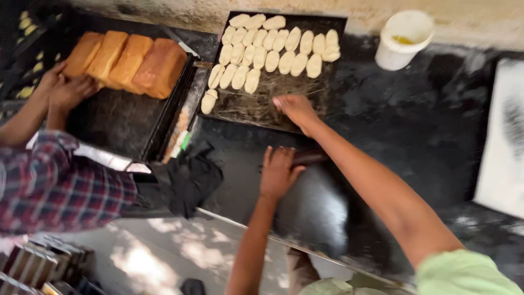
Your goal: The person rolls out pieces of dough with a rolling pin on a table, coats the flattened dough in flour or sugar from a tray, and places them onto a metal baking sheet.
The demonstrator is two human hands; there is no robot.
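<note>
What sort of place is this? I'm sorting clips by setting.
Most likely a small bakery's work area. A dark baking tray holds rows of raw shaped dough pieces, browned bread loaves sit on another tray beside a co-worker's hands, and the dark worktop looks floured.

Single head-mounted view, angled steeply down and forward across the dark table [415, 136] toward the rear wall [355, 13], at arm's-length range.

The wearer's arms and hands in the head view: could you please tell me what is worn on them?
Both forearms are bare, with no gloves, rings or watch visible. The right hand belongs to an arm with a short light green sleeve at the shoulder. The left hand shows no sleeve.
</note>
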